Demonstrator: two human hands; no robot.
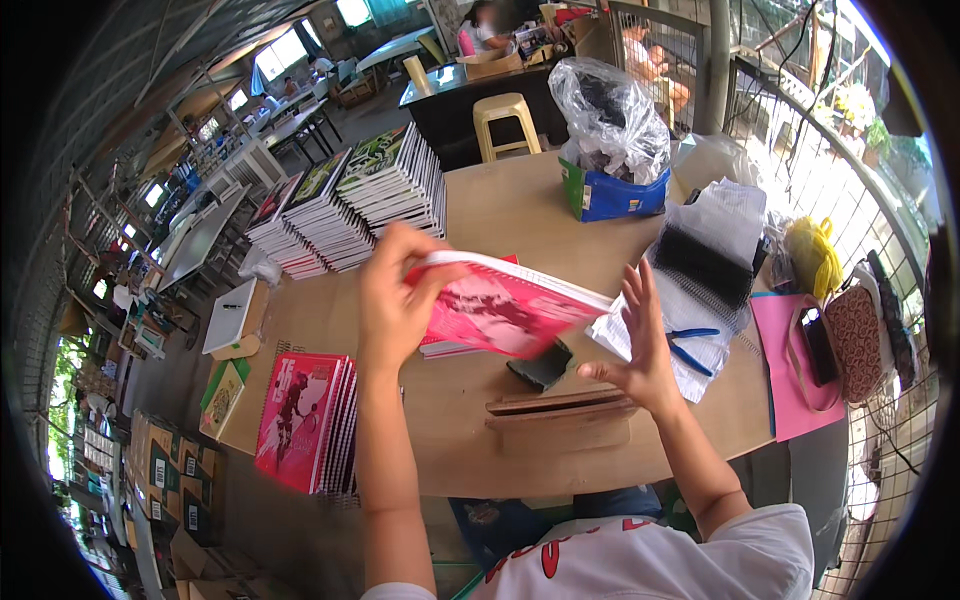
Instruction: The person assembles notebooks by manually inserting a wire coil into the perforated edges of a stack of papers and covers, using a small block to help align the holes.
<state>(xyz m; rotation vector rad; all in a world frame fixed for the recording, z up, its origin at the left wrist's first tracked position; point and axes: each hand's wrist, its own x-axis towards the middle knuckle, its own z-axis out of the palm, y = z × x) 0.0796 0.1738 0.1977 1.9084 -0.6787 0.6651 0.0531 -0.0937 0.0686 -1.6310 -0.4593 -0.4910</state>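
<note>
My left hand point(400, 285) pinches one end of a pink spiral notebook point(495, 305), holding it tilted above the table. Near the notebook's other end is my right hand point(650, 355), its fingers spread and thumb apart, with nothing in it. Below the raised notebook, a pink-edged pile point(450, 349) is partly hidden. A small dark block point(543, 367) lies beneath its lower corner. Closer to me stands a slotted wooden piece point(560, 408). Blue-handled pliers point(692, 350) rest on white sheets beside my right hand. A stack of pink spiral notebooks point(300, 410) sits at the left.
Tall notebook stacks point(395, 180) stand at the far left. Black binding coils point(700, 262) lie on plastic wrap at the right, near a pink folder point(790, 390) and a patterned bag point(855, 345). A blue box with a plastic bag point(620, 190) stands at the back.
</note>
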